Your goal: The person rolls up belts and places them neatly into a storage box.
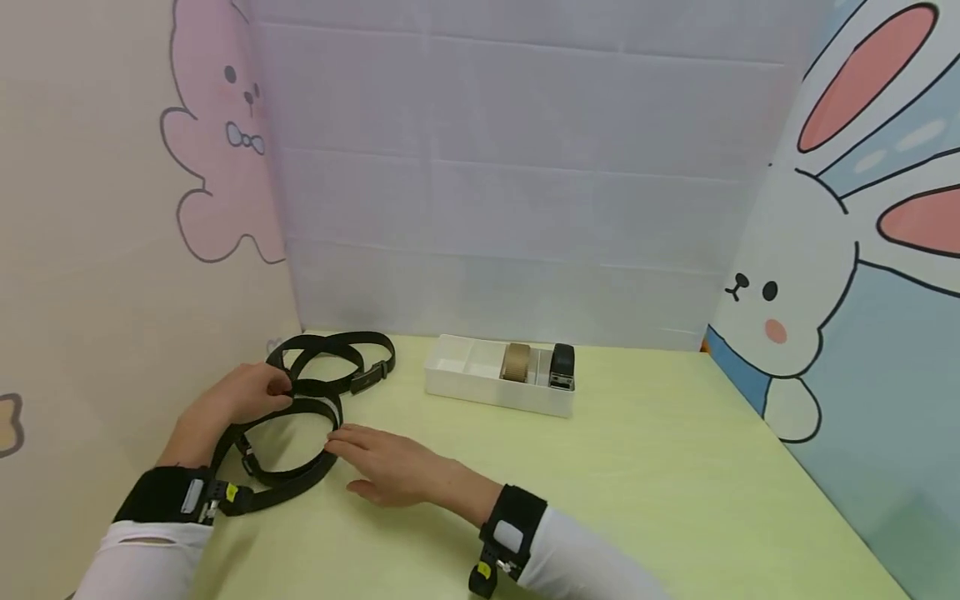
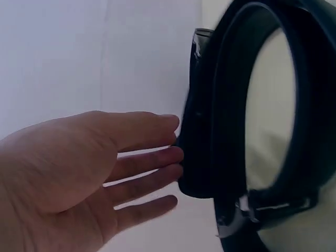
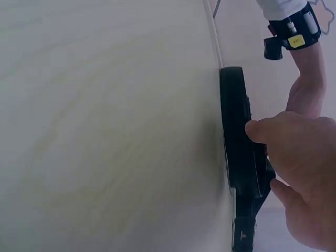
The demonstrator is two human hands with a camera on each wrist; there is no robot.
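Indoors, rm type unclear, walled-in yellow tbl (image 1: 675, 450) w/ creased white backdrop (image 1: 517, 200), cartoon rabbit (image 1: 810, 300) on R wall (image 1: 903, 375)

Over by the desk's (image 1: 712, 467) back edge sits a white tray (image 1: 487, 392), a tan roll (image 1: 516, 362) right of its middle, a black roll (image 1: 562, 362) at its right end. A creased sheet (image 1: 510, 167) rises behind; a pink bear (image 1: 217, 183) marks the left wall (image 1: 90, 183), a rabbit (image 1: 802, 275) the right.

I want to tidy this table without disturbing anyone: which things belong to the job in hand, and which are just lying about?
Probably in the job:
front black loop, right hand at its edge
rear black loop, left hand close by

Seemingly lying about, untouched:
white divided box
tan roll inside it
black roll inside it
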